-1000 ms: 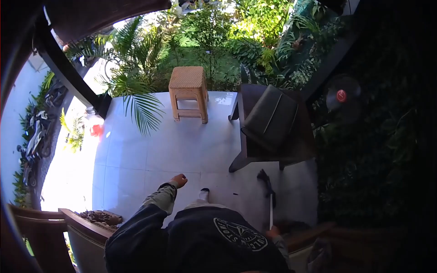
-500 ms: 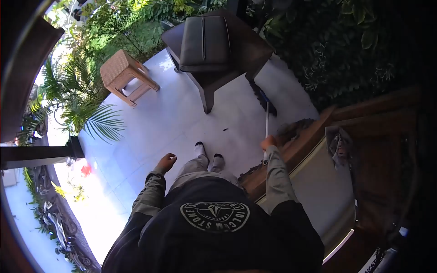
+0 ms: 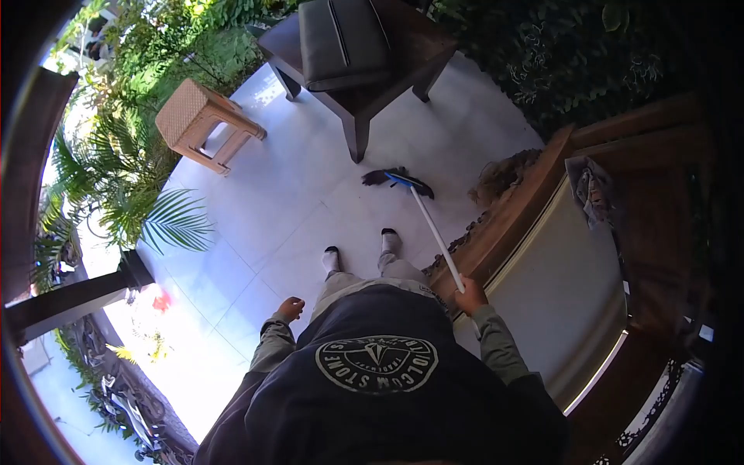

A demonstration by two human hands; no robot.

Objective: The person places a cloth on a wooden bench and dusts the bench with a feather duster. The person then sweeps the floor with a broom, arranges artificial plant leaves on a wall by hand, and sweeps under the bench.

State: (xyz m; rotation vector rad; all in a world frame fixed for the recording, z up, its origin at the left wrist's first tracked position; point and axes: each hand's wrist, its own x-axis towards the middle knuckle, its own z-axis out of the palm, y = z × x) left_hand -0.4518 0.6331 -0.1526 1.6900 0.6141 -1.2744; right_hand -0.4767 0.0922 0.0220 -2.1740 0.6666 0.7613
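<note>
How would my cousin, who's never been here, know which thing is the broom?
Find the dark wooden table on the pale tiled floor. Between its nearest leg and the person's feet sits the dark head of the broom, whose handle slants to the right hand. Unlike the table and tan stool, it has bright blue on its head and a long white handle.

Stool left of the table, bag on the table.
</note>
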